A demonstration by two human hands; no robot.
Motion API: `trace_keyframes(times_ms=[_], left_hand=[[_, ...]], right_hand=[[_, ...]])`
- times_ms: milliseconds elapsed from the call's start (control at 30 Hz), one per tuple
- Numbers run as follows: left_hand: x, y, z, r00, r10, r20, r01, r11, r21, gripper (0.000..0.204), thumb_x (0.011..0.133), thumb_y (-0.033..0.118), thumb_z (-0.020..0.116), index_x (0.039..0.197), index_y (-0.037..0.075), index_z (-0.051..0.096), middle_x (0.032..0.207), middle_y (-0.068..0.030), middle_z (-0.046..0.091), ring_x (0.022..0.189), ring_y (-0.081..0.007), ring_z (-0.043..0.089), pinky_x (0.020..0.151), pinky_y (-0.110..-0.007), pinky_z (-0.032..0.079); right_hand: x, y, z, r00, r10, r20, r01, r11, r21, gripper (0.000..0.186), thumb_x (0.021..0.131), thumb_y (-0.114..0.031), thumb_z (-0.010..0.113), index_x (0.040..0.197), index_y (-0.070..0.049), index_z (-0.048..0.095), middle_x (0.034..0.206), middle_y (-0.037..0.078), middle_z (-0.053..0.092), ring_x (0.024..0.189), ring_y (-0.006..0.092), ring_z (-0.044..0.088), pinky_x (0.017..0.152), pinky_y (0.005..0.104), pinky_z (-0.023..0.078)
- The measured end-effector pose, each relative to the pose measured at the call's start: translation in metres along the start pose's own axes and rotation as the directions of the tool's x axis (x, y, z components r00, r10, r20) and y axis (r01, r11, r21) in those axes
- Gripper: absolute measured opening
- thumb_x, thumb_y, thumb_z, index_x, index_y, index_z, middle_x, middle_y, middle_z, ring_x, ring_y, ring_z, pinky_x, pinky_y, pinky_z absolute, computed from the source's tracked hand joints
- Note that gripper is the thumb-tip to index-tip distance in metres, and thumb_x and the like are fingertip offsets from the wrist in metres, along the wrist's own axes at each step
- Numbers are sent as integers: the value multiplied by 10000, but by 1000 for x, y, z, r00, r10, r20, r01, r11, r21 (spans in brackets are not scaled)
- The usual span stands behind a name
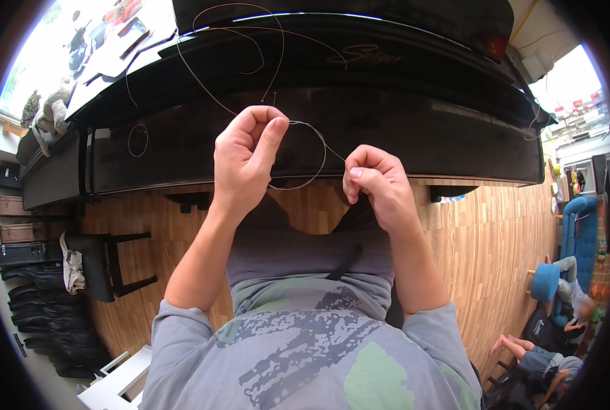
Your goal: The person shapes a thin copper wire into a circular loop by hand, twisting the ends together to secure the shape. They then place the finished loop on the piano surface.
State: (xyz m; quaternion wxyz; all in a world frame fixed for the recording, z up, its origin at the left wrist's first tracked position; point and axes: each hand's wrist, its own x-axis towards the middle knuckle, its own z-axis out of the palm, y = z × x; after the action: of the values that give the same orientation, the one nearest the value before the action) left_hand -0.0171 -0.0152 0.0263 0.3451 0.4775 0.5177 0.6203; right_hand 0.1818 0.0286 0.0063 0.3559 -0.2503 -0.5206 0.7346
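Between my hands is a thin metal instrument string [324, 158], bent into a round loop over the front of a black piano [414, 137]. My left hand [247, 154] pinches the loop at its upper left, thumb against curled fingers. Off to the right, my right hand [380, 183] is closed on the straight length that leads away from the loop. Beyond my left hand, a copper-coloured string [282, 42] curls loosely across the piano's dark top. A small coiled string [138, 140] lies farther left on the black surface.
More coiled string [534, 127] is at the piano's right end. A black bench [93, 266] stands at left, beside instrument cases [21, 232]. Papers and a phone [132, 37] are at the far left. Two people sit at lower right near a blue sofa [577, 229].
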Motion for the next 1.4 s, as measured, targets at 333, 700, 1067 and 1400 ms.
trace_keyframes(times_ms=[333,700,1067,1400], left_hand=[[-5,-1,-5,984,-110,140,110,994,13,121,928,110,558,990,6,562,629,51,514,544,-3,449,479,-166,322],[2,-2,5,867,-216,449,289,952,-100,213,932,192,537,1014,-2,573,614,9,499,586,-74,473,595,-256,410],[-5,-23,6,654,-337,677,601,775,-194,414,958,253,403,587,77,447,533,27,310,534,-105,281,529,-255,271],[-18,-25,25,976,-83,201,95,994,-50,374,941,207,430,602,51,454,558,40,377,545,-43,310,499,-248,275]], right_hand=[[9,-5,-13,991,-66,-115,76,994,85,111,898,-111,510,815,-49,550,628,-21,504,549,51,458,523,189,392],[10,-8,4,969,-155,-191,98,955,-280,98,905,-99,528,830,-37,535,657,-31,510,564,24,473,514,182,393],[9,-3,2,936,-250,-248,139,910,-390,112,912,-122,554,859,-24,541,683,-29,507,617,17,449,535,186,372],[-4,-3,19,942,-265,-205,126,848,-515,63,842,-68,599,799,-26,579,715,12,538,650,72,488,571,221,404]])
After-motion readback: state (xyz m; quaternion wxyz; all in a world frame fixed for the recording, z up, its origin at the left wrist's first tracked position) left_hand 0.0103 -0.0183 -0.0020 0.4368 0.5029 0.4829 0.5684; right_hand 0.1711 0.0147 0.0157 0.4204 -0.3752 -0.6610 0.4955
